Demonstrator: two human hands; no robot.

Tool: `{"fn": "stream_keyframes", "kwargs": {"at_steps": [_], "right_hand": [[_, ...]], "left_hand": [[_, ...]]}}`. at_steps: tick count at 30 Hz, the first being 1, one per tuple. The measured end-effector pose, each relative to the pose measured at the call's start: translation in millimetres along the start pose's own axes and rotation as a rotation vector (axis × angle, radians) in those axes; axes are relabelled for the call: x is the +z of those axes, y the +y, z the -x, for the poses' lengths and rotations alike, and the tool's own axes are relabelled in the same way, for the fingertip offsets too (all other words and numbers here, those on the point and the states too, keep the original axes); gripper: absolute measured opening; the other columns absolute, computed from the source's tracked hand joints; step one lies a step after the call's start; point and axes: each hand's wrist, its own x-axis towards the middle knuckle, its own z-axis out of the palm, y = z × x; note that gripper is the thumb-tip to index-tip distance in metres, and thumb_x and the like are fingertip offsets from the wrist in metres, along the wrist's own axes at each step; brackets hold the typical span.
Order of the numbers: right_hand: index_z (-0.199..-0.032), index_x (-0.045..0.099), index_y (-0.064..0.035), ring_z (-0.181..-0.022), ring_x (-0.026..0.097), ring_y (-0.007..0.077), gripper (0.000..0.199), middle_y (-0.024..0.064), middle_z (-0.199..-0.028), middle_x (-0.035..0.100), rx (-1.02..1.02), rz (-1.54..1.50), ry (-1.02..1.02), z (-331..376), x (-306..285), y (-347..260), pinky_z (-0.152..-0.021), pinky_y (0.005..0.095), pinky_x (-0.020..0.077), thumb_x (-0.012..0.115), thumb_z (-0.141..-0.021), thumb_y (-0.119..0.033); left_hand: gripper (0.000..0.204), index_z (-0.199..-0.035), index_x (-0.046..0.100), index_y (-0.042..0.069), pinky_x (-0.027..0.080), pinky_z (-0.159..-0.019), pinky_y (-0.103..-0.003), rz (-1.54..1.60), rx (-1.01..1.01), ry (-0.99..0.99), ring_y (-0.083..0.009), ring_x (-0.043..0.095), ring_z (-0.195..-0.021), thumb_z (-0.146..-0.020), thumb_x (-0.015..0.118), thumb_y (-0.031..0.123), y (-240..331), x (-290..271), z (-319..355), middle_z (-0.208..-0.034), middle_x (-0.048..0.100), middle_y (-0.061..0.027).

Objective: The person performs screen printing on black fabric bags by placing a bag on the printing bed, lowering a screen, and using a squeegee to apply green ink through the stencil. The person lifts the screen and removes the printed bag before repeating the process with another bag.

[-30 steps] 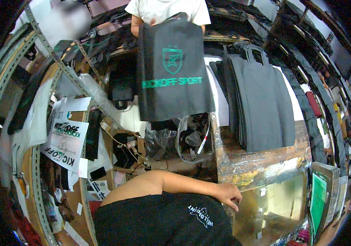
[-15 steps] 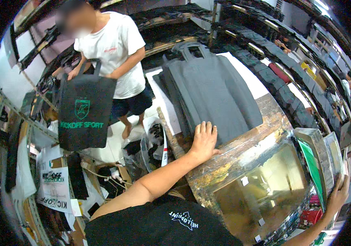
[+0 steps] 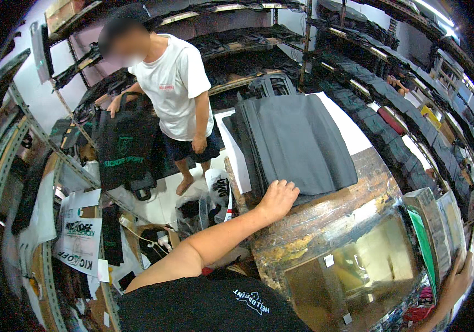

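A stack of black tote bags lies on the worktable, its handles pointing away from me. At the stack's near edge is my left hand, its fingers bent and closed over the hem of the top bag. Far to the right, my right hand is against the upright frames beside the table. Its fingers are dim and smeared there, so their grip cannot be made out.
A person in a white shirt stands at the far left, holding a printed black bag by the rack. A glass panel is set in the stained wooden table. Shelves of black bags run behind. Plastic bags lie on the floor.
My left hand's fingers have gone from lying flat on the top bag to bending at its edge. The person has lowered one hand and moved the printed bag toward the rack.
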Motion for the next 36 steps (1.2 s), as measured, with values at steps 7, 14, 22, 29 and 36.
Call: {"fn": "stream_keyframes", "kwargs": {"at_steps": [7,14,22,29,36], "right_hand": [[-0.144,0.056,0.0075,-0.133,0.057,0.0434,0.061,0.0286,-0.144,0.059,0.065,-0.078,-0.102,2,-27,-35,-0.112,0.0454,0.0424,0.053,-0.108,-0.042],[-0.139,0.06,0.0047,-0.121,0.06,0.0439,0.06,0.0283,-0.133,0.064,-0.022,-0.077,0.058,15,-22,-31,-0.104,0.0481,0.0423,0.053,-0.107,-0.045],[-0.104,0.066,0.0042,-0.096,0.062,0.0466,0.054,0.0287,-0.098,0.067,-0.036,-0.26,0.211,6,-45,-64,-0.091,0.0521,0.0439,0.058,-0.102,-0.049],[-0.091,0.067,-0.0026,-0.091,0.067,0.038,0.057,0.0172,-0.089,0.071,-0.028,-0.189,0.308,8,-52,-61,-0.091,0.0509,0.0451,0.062,-0.095,-0.06],[-0.086,0.067,-0.0057,-0.086,0.069,0.0362,0.054,0.0163,-0.083,0.07,-0.007,-0.169,0.245,9,-58,-59,-0.088,0.0511,0.0455,0.063,-0.095,-0.059]], "left_hand": [[0.024,-0.088,0.071,0.004,0.056,-0.077,-0.053,0.392,-0.145,0.102,-0.0404,0.07,-0.089,-0.087,0.065,0.027,-21,-26,-27,-0.089,0.071,-0.0198],[0.02,-0.093,0.071,0.004,0.055,-0.078,-0.054,0.551,-0.228,0.237,-0.0465,0.069,-0.092,-0.091,0.062,0.022,-31,-16,-44,-0.094,0.073,-0.0235],[0.019,-0.093,0.062,0.005,0.056,-0.081,-0.053,0.091,0.152,0.328,-0.04,0.069,-0.092,-0.099,0.06,0.023,29,-158,-81,-0.092,0.07,-0.0179],[0.013,-0.102,0.06,0.005,0.059,-0.065,-0.052,0.035,0.457,-0.029,-0.0378,0.074,-0.076,-0.092,0.058,0.014,163,-54,-48,-0.081,0.073,-0.0186],[0.03,-0.118,0.06,-0.001,0.061,-0.08,-0.054,0.294,0.662,-0.401,-0.043,0.075,-0.095,-0.098,0.054,0.02,318,34,-43,-0.101,0.076,-0.0233]]}}
